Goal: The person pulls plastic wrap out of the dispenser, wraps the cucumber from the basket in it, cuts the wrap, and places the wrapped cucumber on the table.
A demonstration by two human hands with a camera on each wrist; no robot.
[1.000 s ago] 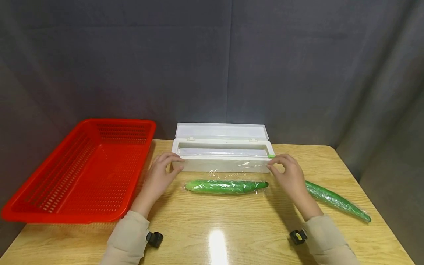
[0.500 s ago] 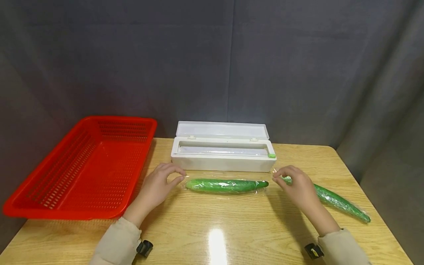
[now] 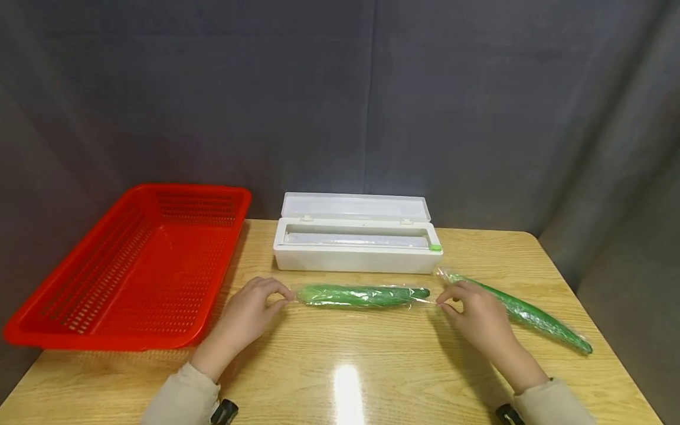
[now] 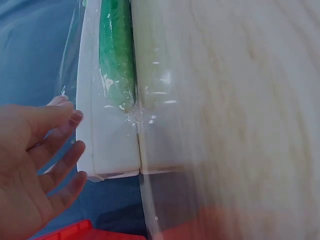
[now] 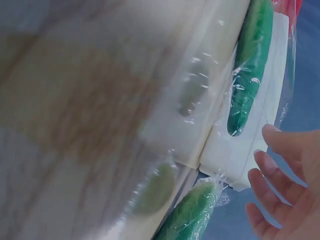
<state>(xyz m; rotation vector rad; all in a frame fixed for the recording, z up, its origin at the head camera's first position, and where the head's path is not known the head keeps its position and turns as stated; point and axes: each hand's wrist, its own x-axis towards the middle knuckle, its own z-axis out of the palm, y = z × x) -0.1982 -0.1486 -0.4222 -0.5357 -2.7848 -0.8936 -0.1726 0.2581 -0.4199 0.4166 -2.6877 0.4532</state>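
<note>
A green cucumber (image 3: 366, 296) lies crosswise on the table in clear plastic wrap (image 3: 422, 300). My left hand (image 3: 254, 310) pinches the wrap between thumb and forefinger off the cucumber's pale left end; in the left wrist view, film rises to those fingertips (image 4: 75, 117). Beyond the dark right end, my right hand (image 3: 475, 313) pinches the other side of the film. Partly behind that hand lies a second wrapped cucumber (image 3: 531, 316), slanting toward the right. The white wrap dispenser (image 3: 356, 260) stands just behind the first cucumber, lid raised, a film roll (image 3: 356, 239) inside.
A large red perforated basket (image 3: 212, 295) stands at the left, close to my left forearm. A small green piece (image 3: 435, 248) sits on the dispenser's right end. Behind the wooden table (image 3: 297, 378) hangs a dark grey curtain (image 3: 340, 106).
Both hands have come down and nearer from the dispenser's front, bringing the film's far edge over the cucumber. The right hand no longer overlaps the dispenser. The cucumbers have stayed in place.
</note>
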